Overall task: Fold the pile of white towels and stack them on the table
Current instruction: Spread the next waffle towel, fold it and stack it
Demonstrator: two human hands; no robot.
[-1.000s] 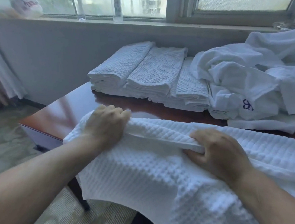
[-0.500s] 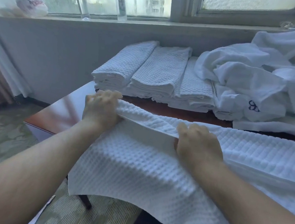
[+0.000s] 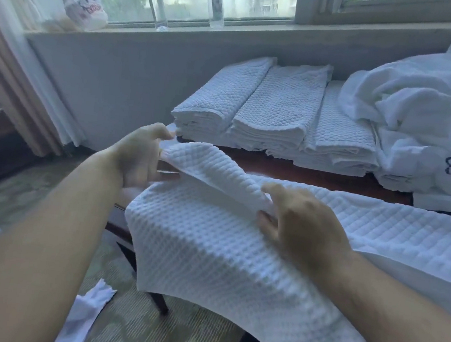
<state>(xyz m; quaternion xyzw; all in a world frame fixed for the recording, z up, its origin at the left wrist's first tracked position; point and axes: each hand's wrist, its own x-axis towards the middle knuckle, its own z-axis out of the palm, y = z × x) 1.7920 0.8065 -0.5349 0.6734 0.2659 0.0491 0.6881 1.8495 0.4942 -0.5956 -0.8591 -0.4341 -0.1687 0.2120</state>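
A dark worktop [image 3: 316,178] ran away from both hands toward the wall under the window. Beyond the right hand and to its right lay the unfolded pile [image 3: 428,109], a loose heap of white cloth, one piece bearing a dark mark. Straight ahead of the hands, three stacks [image 3: 276,112] of folded towels sat side by side at the worktop's far edge, touching one another.

The towel [image 3: 223,255] in hand was a white waffle weave. It lay across the worktop under the right forearm and draped off the near edge toward the floor, with its upper edge raised between the hands.

The left hand [image 3: 141,155] pinched the towel's corner, thumb on top, fingers curled underneath. The right hand [image 3: 305,222] gripped the same raised edge farther along, fingers bent over the fold and thumb tucked beneath.

The step appeared to be carrying that edge over to make a fold. To do it well, both hands would likely need to keep the edge taut and level between them, bring it across in one motion, and match corner to corner before letting go. The overhanging part seemed heavy enough to drag the cloth askew, so drawing it up onto the worktop first looked wise.
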